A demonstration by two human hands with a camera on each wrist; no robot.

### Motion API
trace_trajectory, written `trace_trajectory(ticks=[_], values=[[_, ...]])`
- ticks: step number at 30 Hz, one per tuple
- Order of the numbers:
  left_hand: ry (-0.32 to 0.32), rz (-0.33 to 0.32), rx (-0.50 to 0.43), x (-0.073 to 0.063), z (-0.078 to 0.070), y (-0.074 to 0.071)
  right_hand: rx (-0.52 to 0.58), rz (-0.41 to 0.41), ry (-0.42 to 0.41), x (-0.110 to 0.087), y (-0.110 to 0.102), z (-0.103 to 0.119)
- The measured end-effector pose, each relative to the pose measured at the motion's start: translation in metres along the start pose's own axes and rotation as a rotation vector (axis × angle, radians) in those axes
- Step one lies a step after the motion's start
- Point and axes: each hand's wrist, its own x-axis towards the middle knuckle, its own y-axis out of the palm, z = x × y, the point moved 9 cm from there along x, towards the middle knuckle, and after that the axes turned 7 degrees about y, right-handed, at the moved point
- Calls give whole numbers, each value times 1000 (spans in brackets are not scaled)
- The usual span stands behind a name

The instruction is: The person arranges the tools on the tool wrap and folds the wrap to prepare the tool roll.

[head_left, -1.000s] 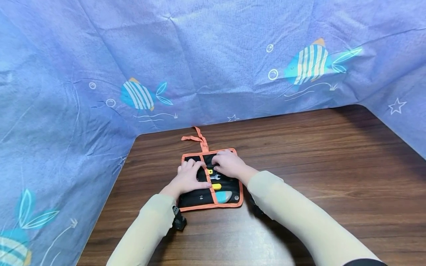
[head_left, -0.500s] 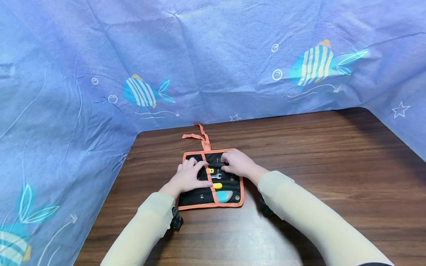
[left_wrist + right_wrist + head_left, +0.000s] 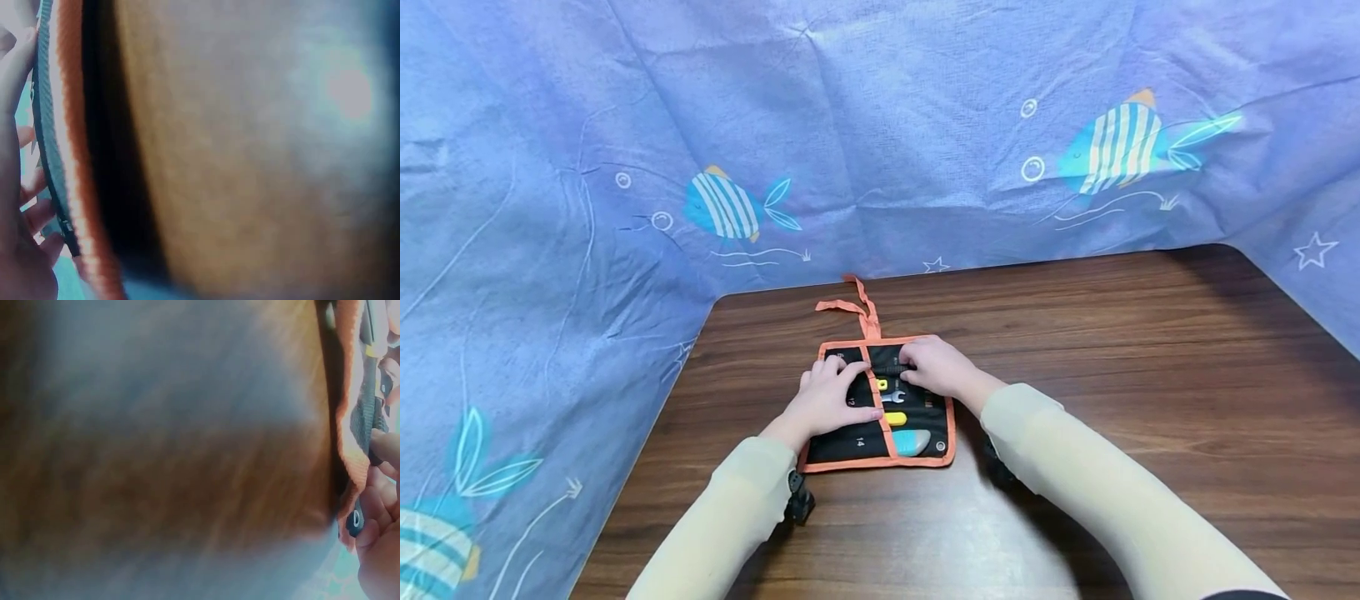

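Observation:
An unfolded black tool roll (image 3: 835, 452) with orange edging lies on the table. My left hand (image 3: 818, 402) rests on its left half, thumb and fingers spread along the orange pocket band (image 3: 880, 404). At the upper right pocket, my right hand (image 3: 942, 368) pinches a black ribbed handle (image 3: 379, 415); the rest of that tool is hidden. Below it sit a small yellow piece (image 3: 882, 384), an open-end wrench (image 3: 895, 397), a yellow handle (image 3: 895, 418) and a teal-and-grey tool (image 3: 912, 442). The left wrist view shows the roll's orange edge (image 3: 72, 112) beside my fingers.
Orange tie straps (image 3: 871, 321) stretch from the roll's far edge toward the back. The brown wooden table (image 3: 1120, 367) extends to both sides, with a blue fish-print cloth (image 3: 910, 125) hanging behind and at the sides.
My right hand has shifted slightly right, and the black ribbed handle has come into view by its fingertips. The left hand stays on the roll. The head view has shifted a little.

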Motion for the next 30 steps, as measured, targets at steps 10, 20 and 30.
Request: trace_trajectory(ticks=[10,20,30], values=[[-28,3,17,-7,0,7,18,4,-5,3,1,3],[-26,31,11,-7,0,10,42,43,34,14,12,10],[-21,5,-9,-8,3,16,115,62,73,10,9,2]])
